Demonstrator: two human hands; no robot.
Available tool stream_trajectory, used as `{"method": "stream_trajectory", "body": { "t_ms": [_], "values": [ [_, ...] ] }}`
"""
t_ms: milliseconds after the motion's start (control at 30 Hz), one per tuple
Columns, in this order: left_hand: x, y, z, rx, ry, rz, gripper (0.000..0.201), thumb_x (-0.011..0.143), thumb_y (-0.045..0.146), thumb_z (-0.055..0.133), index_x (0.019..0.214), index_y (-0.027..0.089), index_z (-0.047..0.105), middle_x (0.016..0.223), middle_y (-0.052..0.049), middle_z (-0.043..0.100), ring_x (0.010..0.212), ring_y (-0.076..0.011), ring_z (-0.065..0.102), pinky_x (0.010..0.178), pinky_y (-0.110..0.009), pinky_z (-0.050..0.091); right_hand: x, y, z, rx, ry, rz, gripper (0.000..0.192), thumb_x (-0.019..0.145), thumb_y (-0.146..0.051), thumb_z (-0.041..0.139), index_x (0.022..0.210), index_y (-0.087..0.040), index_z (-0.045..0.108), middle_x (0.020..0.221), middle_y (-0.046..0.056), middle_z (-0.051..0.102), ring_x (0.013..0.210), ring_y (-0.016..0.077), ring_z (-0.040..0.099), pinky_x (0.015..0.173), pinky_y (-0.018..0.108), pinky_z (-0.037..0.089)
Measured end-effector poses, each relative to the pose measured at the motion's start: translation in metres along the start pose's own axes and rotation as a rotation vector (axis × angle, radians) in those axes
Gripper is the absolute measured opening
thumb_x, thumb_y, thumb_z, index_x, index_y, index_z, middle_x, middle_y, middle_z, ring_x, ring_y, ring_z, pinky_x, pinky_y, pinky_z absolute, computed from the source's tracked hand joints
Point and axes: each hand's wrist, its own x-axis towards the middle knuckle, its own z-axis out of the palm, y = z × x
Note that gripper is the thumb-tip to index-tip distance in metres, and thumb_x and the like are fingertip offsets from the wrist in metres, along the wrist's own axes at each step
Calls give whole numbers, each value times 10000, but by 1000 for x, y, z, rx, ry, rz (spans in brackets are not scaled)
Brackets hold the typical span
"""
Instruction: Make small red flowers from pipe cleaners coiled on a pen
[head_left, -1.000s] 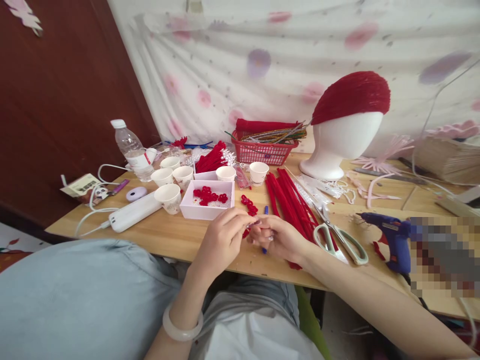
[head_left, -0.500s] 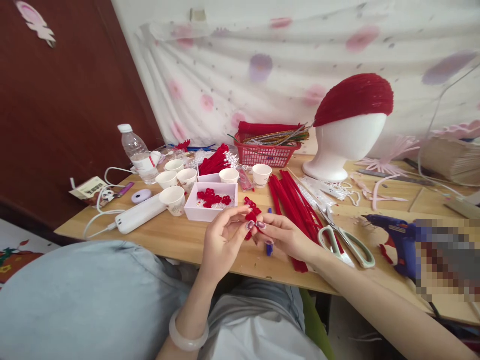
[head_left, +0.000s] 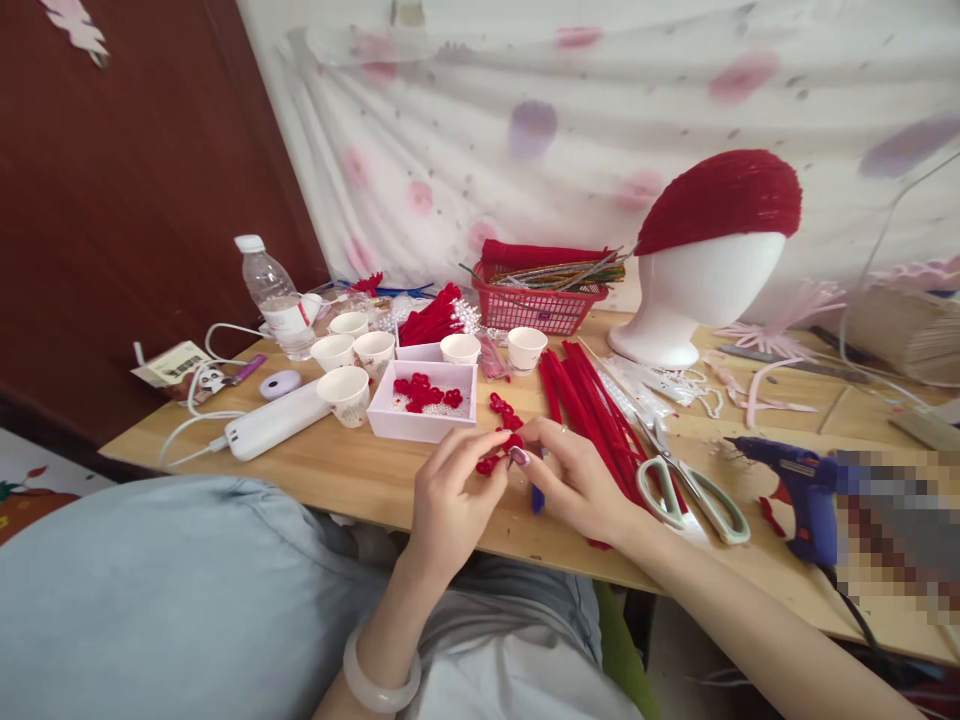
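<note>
Between the fingertips of both my hands is a small red fuzzy flower [head_left: 513, 441], seemingly of chenille stem. My left hand [head_left: 456, 492] pinches it from the left. From the right, the closed fingers of my right hand [head_left: 581, 488] meet it, partly hiding it. Just beyond, more red fuzzy loops [head_left: 504, 408] show close to the fingers. A white box [head_left: 424, 427] with red flowers and white beads stands in front of my left hand. A blue pen-like stick [head_left: 538, 498] lies partly under my right hand, and red chenille stems [head_left: 600, 410] are spread beyond it.
Green-handled scissors [head_left: 712, 500] and a blue glue gun [head_left: 802, 480] lie to the right. White paper cups [head_left: 345, 398], a power strip [head_left: 277, 425] and a bottle [head_left: 279, 305] stand left. Behind are a red basket [head_left: 540, 308] and a white foam head [head_left: 694, 290] with a red covering.
My right hand has turned, its fingers curling more over the flower. Both hands stay together at nearly the same place. The view has shifted slightly.
</note>
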Motion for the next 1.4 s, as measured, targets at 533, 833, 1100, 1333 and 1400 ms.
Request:
{"method": "stream_trajectory", "body": {
  "t_ms": [533,833,1100,1333,1400],
  "values": [
    [1,-1,-5,38,6,-25,236,886,72,572,1008,165,752,980,-79,778,894,-175,736,833,-244,595,-1,3,4,-105,-92,-47,93,945,-156,426,899,-213,484,784,25,562,667,172,515,626,288,428],
    [-4,-9,6,203,-53,68,279,906,77,542,1099,182,713,971,-85,781,850,-182,735,810,-295,601,1,-1,9,201,-221,338,302,1024,-336,335,793,-207,479,698,1,562,622,153,552,600,273,459],
    [-3,-14,1,395,-253,203,308,941,71,472,1150,151,684,929,-92,730,856,-196,694,795,-314,587,2,7,13,172,-219,377,301,941,-164,357,656,-224,432,557,-36,494,499,131,486,519,252,386],
    [11,-5,-10,665,-265,434,255,991,92,442,1158,115,633,945,-108,731,857,-224,685,764,-328,571,5,-4,8,71,-101,252,266,943,-188,391,687,-226,451,605,-22,546,558,142,504,585,262,377],
    [13,-2,-6,681,-236,427,221,991,103,452,1118,118,632,920,-100,729,842,-222,681,751,-324,562,4,-5,8,61,-91,233,269,946,-184,377,696,-223,467,617,-13,579,567,144,542,593,258,396]
  ]
}}
